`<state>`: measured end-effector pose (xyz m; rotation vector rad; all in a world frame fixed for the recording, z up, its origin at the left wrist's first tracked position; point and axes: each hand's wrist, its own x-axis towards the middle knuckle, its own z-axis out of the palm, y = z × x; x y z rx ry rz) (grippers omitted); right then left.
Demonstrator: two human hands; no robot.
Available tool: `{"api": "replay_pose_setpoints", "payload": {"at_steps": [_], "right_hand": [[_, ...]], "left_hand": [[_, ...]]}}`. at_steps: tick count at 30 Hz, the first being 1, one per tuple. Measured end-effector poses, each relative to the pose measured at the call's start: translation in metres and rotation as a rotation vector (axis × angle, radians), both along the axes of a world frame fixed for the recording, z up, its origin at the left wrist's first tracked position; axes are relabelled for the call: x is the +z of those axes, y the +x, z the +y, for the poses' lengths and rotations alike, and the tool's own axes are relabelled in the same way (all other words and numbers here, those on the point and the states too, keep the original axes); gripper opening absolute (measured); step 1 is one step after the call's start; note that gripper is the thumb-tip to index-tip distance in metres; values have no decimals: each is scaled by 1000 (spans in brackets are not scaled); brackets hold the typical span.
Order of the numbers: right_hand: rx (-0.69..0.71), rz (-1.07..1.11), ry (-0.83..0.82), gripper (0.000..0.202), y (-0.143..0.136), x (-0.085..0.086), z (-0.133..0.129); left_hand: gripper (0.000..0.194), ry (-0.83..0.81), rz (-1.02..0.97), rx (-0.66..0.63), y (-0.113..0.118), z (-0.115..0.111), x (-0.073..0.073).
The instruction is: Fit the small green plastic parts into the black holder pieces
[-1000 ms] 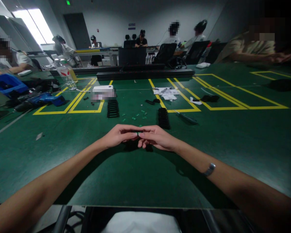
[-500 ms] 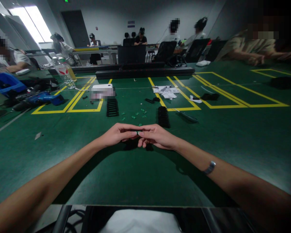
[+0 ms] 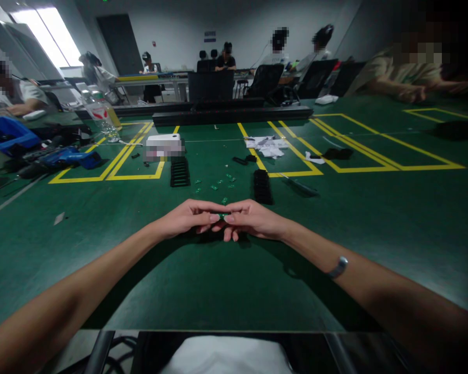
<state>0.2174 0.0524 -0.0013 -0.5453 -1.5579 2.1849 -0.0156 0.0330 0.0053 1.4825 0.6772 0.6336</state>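
Note:
My left hand (image 3: pixel 187 216) and my right hand (image 3: pixel 253 218) meet fingertip to fingertip above the green table (image 3: pixel 234 291). Between their thumbs and forefingers they pinch a small green circuit board (image 3: pixel 222 216), mostly hidden by the fingers. Just beyond the hands, several similar small green boards (image 3: pixel 214 187) lie scattered. A black slotted rack (image 3: pixel 180 172) rests past my left hand. Past my right hand is a second black slotted rack (image 3: pixel 262 187).
Tweezers or a similar slim tool (image 3: pixel 300 186) lie right of the racks. Farther off are crumpled white papers (image 3: pixel 267 146), a white box (image 3: pixel 164 145), a bottle (image 3: pixel 100 117), a blue bin (image 3: pixel 11 136) and a blue-and-black power tool (image 3: pixel 68 157). Other people sit around the room.
Both thumbs have shifted slightly down and a little apart, so more of the green board shows between them. The scattered boards and racks have stayed where they were.

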Motion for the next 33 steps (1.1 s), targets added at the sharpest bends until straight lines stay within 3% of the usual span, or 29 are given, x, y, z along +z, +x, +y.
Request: {"api": "replay_pose_setpoints", "payload": {"at_steps": [7,18,33], "right_hand": [[50,21,-33,37,2,1,1],[101,19,-63,46,4,-5,4],[90,45,-86,43,4,-7,4]], "left_hand": [[44,-63,-60,-2,2,-3,2],[42,-296,-223,-59,8,-11,-5],[36,-300,-240,-60,9,-11,-6]]}}
